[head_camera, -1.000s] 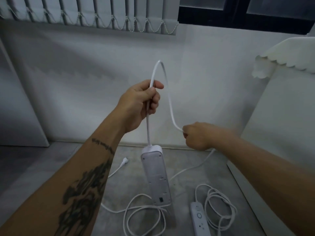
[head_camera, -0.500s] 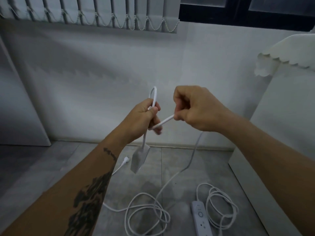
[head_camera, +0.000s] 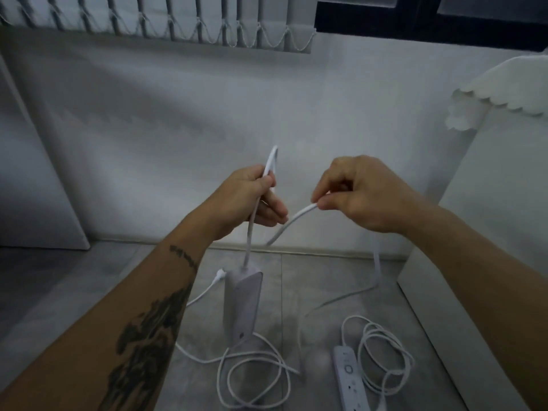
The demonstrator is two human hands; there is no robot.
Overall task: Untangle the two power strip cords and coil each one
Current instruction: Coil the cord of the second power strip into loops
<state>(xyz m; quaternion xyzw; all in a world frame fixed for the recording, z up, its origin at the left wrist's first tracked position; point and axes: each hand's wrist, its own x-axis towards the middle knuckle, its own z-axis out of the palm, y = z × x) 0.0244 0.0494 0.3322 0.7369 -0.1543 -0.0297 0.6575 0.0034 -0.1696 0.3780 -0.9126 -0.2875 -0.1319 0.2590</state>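
Observation:
My left hand (head_camera: 252, 200) grips a small folded loop of white cord (head_camera: 271, 161), and a white power strip (head_camera: 241, 307) hangs upright from that cord below the hand. My right hand (head_camera: 355, 194) pinches the same cord (head_camera: 293, 219) a little to the right; from there it drops past my right wrist to loose loops on the floor (head_camera: 252, 378). Its plug (head_camera: 221, 274) lies on the floor behind the strip. The second power strip (head_camera: 350, 378) lies flat at lower right with its cord (head_camera: 382, 354) in a loose coil beside it.
The floor is grey tile (head_camera: 89, 292), bounded by a white wall (head_camera: 178, 129) with a skirting strip. A white cabinet (head_camera: 489, 232) with a scalloped cover stands at right. Vertical blinds (head_camera: 148, 22) hang above.
My right hand has moved right, away from the left hand, drawing out a new span of cord. The hanging power strip has turned and swung lower.

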